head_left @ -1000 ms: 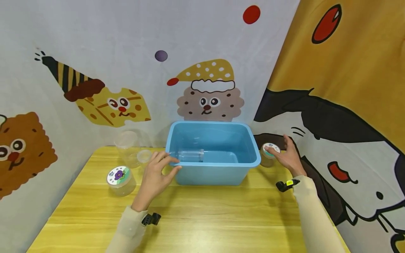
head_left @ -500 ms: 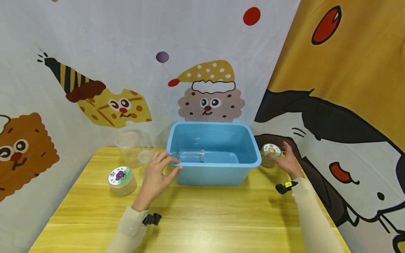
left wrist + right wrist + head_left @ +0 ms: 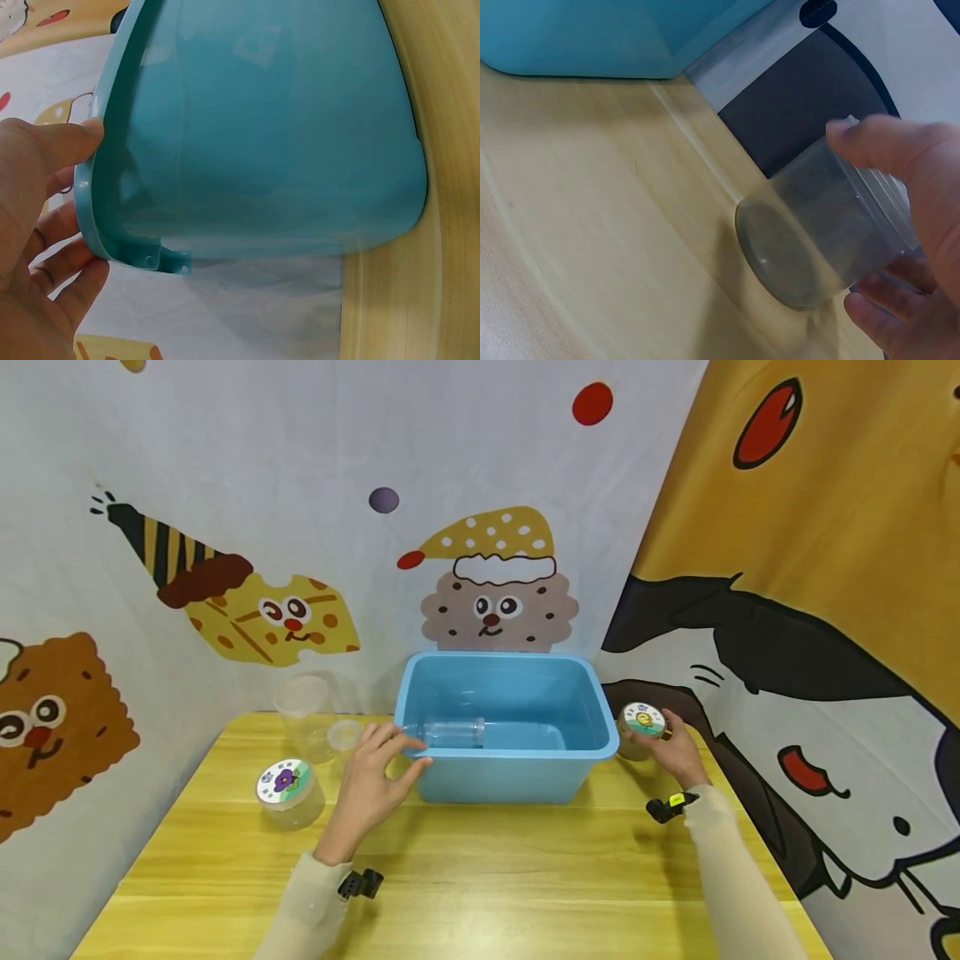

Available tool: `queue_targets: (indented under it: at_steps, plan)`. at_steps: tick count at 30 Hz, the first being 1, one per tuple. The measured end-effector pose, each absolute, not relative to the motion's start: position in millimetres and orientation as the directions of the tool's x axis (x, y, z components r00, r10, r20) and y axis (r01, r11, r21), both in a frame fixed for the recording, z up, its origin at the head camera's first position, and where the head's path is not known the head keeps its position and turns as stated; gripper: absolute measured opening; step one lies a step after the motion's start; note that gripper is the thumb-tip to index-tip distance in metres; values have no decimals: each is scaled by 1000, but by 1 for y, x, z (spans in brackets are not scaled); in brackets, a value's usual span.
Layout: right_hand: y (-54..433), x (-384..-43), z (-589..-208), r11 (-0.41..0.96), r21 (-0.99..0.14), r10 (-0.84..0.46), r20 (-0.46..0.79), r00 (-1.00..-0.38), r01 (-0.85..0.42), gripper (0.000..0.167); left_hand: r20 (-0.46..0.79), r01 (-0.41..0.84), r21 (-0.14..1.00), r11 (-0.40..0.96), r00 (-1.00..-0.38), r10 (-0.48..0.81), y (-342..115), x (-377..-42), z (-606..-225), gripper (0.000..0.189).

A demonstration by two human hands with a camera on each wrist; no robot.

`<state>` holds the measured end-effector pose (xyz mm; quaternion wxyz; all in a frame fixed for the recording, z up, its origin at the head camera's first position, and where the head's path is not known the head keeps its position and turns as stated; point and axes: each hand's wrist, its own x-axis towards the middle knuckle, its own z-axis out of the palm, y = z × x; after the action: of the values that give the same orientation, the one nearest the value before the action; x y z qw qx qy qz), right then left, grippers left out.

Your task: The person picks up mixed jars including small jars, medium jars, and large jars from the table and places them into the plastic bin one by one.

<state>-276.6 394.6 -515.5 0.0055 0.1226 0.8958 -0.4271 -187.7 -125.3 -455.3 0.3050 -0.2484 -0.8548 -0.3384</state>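
A light blue plastic bin (image 3: 502, 778) stands at the back of the table, a clear cylindrical container (image 3: 453, 732) lying on its side inside. My left hand (image 3: 372, 785) holds the bin's left front corner; in the left wrist view its thumb lies on the rim of the bin (image 3: 262, 135) with the fingers round the other side. Right of the bin is a clear plastic jar (image 3: 643, 720) with a yellow-flower label on its lid. My right hand (image 3: 678, 756) grips this jar near the top, and in the right wrist view the thumb crosses the lid edge of the jar (image 3: 810, 217).
Left of the bin stand a jar with a purple-flower lid (image 3: 288, 793), a tall clear container (image 3: 303, 727) and a smaller clear container (image 3: 343, 737). They rest on a yellow wood-grain table (image 3: 480, 877). A cartoon-printed cloth (image 3: 300, 443) hangs right behind the bin.
My right hand's fingers have closed round the yellow-flower jar, and the thumb has slid off the lid's top to its near side. My left hand stays at the bin's corner.
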Motion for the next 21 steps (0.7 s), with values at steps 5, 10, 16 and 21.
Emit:
queue_targets:
  at_steps: [5,10,16,21]
  plan:
    - [394,-277,-519,618,-758,219,-89,-972,208,106,690,631,428,647,-691,217,-125,-187,-457,20]
    - [394,-276,-520,621,-759,224,-67,-972,195,103,693,632,425,649,-688,216,-125,-188,-456,20]
    - [392,-274,-516,618,-759,223,-77,-972,202,101,683,624,429,652,-697,218,-125,-187,-455,19]
    - [392,-272,-514,617,-764,223,-58,-973,187,102,673,616,439,654,-708,215,-125,-187,-453,18]
